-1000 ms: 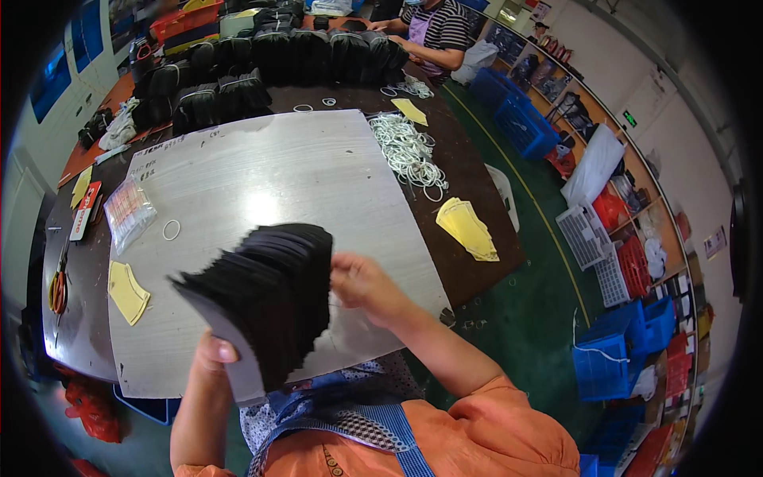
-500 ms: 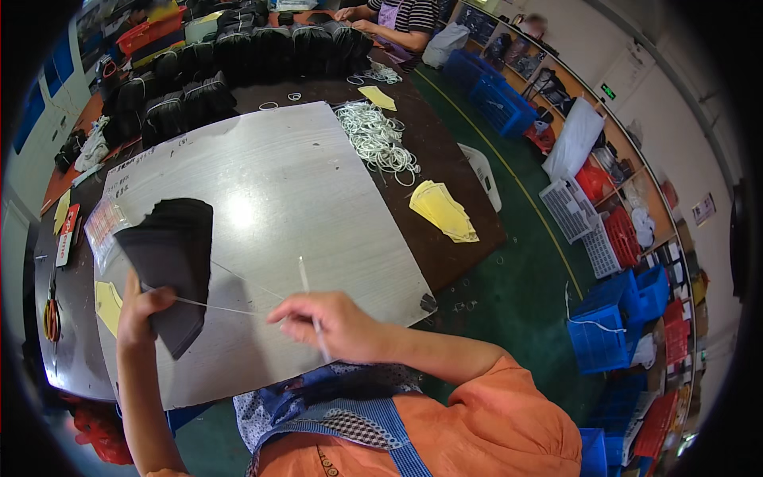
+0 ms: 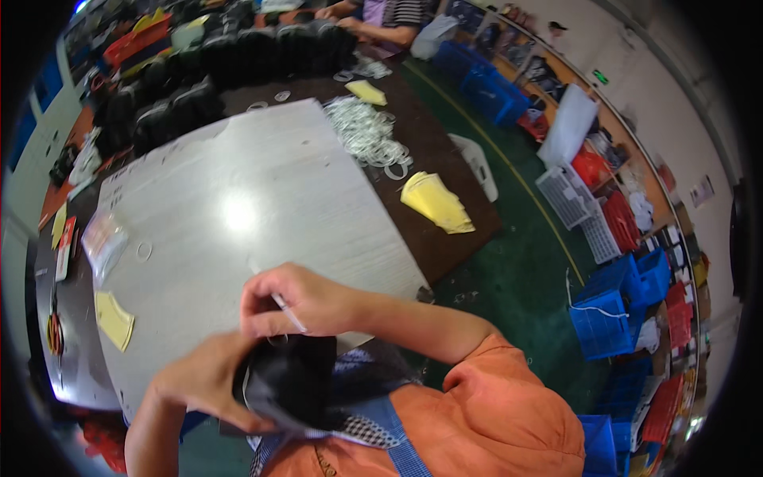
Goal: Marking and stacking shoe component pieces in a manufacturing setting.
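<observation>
Close to my body, at the near edge of the board, my left hand is wrapped round a stack of black cut fabric pieces. Motion blurs the stack, and its far side is hidden. My right hand is just above the stack's top end, fingers curled round a thin white pen-like stick. The fingertips of both hands almost meet at the stack. Whether a white elastic band is still between them cannot be made out.
A pale board covers the dark table. On it lie a clear plastic packet and a yellow paper piece. White elastic bands are heaped right, near yellow pieces. Scissors lie left; black bundles stand behind; a co-worker sits beyond.
My left hand has brought the black stack toward my body and right. My right hand has moved left to meet it. The white band stretched between them no longer shows.
</observation>
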Demonstrator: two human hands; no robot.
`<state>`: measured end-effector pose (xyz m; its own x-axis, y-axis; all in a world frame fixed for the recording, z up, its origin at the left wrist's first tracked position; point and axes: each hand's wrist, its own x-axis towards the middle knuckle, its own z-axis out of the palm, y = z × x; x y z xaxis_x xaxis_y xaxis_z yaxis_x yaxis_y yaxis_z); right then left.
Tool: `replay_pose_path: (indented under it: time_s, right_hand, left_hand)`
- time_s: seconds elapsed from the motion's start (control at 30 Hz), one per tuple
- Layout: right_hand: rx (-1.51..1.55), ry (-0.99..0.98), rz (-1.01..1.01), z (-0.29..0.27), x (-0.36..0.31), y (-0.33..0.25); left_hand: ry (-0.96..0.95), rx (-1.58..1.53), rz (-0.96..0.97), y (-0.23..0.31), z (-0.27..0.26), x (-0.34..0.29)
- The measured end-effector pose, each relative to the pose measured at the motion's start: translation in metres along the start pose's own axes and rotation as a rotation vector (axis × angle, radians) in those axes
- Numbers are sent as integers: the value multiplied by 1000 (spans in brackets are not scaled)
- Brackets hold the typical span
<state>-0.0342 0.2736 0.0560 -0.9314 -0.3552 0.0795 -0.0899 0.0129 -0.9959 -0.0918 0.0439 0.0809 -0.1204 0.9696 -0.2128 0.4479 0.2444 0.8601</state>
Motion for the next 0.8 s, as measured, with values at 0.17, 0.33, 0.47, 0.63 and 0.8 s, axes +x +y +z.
replay_pose_path:
  time_s: [0.17, 0.33, 0.47, 0.63, 0.8]
  right_hand:
    - [-536, 468, -139, -41, -12, 14]
    - [-369, 468, 58, -53, -38, 36]
    - [-363, 358, -462, 17, -46, 16]
    - [-708, 299, -538, 33, -33, 33]
    - [-159, 390, -228, 2, -35, 38]
  left_hand:
    - [341, -518, -19, -15, -20, 0]
    - [509, 48, -83, -17, -27, 7]
    - [773, 506, -364, -30, -29, 23]
    - [810, -503, -206, -41, -49, 21]
    - [815, -921, -47, -66, -13, 11]
